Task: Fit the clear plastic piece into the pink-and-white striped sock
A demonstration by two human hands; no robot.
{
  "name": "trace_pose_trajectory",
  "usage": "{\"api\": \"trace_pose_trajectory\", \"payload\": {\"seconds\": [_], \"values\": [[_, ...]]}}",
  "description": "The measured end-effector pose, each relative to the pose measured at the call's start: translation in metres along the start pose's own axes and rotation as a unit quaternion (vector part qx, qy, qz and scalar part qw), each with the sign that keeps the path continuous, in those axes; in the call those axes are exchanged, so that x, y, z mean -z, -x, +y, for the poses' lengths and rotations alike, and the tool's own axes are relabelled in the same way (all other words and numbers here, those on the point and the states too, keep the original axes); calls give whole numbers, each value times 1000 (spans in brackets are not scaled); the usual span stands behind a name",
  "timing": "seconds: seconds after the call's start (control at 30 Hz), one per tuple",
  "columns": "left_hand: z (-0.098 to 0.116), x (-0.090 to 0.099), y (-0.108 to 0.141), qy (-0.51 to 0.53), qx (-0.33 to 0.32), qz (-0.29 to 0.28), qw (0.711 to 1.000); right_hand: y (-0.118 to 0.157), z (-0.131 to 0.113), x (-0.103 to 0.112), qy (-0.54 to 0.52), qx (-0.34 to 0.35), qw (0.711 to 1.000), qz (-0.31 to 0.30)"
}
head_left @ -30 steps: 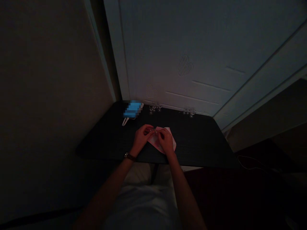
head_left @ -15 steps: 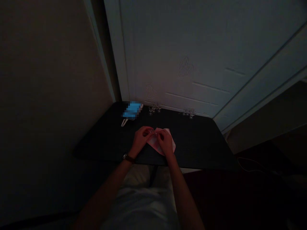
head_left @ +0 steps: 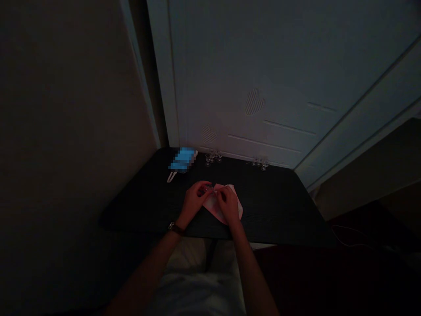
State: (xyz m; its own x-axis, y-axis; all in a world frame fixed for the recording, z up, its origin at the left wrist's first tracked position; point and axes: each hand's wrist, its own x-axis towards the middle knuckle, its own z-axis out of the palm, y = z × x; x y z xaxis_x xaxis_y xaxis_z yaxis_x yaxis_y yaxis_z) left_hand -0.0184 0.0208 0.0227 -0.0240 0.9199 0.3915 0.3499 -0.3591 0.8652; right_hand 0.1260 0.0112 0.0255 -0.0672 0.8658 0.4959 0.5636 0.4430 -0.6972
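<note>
Over the dark table my left hand [head_left: 194, 198] is closed in a pinch on a small clear object [head_left: 208, 189], too dim to make out well. My right hand [head_left: 229, 204] pinches at the same spot from the right, its fingertips close to those of my left hand; what it grips is too small to tell. Beneath both hands lies a pinkish-white sheet or cloth [head_left: 239, 204], partly covered by my right hand. A dark band with a watch or bracelet is on my left wrist.
On the black table [head_left: 279, 202], a phone-like device with a blurred blue screen [head_left: 183, 159] and white strap lies at the back left. Small clear pieces stand in two clusters [head_left: 213, 157] [head_left: 260, 163] along the back edge, against a pale panel with hearts [head_left: 255, 102].
The whole view has shifted, so the table and hands appear slightly lower. Both hands keep nearly the same pinching pose over the sheet.
</note>
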Motion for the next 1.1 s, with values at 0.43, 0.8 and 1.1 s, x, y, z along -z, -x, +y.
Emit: {"api": "trace_pose_trajectory", "payload": {"seconds": [0.43,0.8,1.1], "values": [[1,2,2,-7,18,-20,1000,-1,2,-3,-28,-19,999,-4],[1,2,2,-8,29,-13,999,-2,1,-2,-38,-32,999,-15],[3,2,3,-8,19,-19,1000,-2,1,-1,-34,-28,999,-15]]}}
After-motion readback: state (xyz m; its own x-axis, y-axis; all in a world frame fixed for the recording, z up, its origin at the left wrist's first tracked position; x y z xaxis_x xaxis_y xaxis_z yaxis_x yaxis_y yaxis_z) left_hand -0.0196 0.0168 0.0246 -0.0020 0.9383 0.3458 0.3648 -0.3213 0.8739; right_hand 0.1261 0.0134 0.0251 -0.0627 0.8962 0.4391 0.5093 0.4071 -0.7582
